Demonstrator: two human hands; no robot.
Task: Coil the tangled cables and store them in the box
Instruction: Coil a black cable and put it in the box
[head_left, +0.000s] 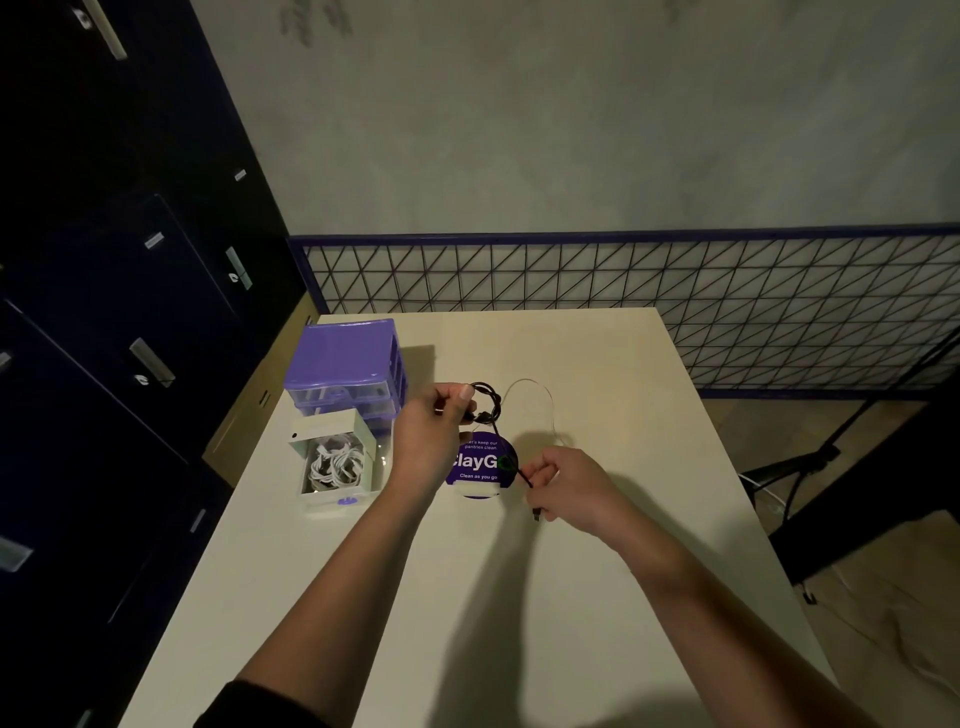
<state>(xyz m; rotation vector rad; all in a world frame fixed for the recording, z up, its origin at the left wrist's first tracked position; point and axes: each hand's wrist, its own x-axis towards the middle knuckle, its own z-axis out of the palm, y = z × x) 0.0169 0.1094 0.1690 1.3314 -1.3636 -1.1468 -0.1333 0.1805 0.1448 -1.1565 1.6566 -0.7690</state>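
The left hand is gripping the thin black cable coil; the right hand is pinching its near tail, which should feed in taut, even loops.

We are looking at a dim, slightly soft picture; light is falling from above left, throwing arm shadows rightward over the table. Lockers are sinking into black, and wide-angle distortion is bending the edges.

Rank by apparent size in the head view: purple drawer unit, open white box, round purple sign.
1. purple drawer unit
2. open white box, slightly smaller, though it sits nearer the camera
3. round purple sign, partly hidden by the hands
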